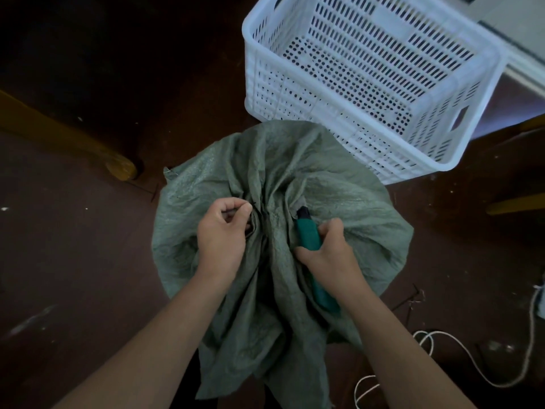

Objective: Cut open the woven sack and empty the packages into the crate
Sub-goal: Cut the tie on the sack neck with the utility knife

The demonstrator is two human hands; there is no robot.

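A grey-green woven sack point(339, 187) stands on the dark floor in the middle of the view, its top gathered into folds. My left hand point(221, 234) pinches the bunched fabric and a dark tie at the gathered neck. My right hand point(330, 252) grips a green-handled utility knife point(308, 231), whose dark tip rests against the sack just right of the neck. A white perforated plastic crate point(265, 93) sits tilted behind the sack at the upper right, with nothing in it. No packages are visible.
A yellowish wooden furniture leg point(121, 168) reaches in from the left. A white cord point(472, 364) loops on the floor at the lower right. Another yellow wooden piece point(516, 203) lies at the right edge. Dark ties and scraps point(413, 299) dot the floor.
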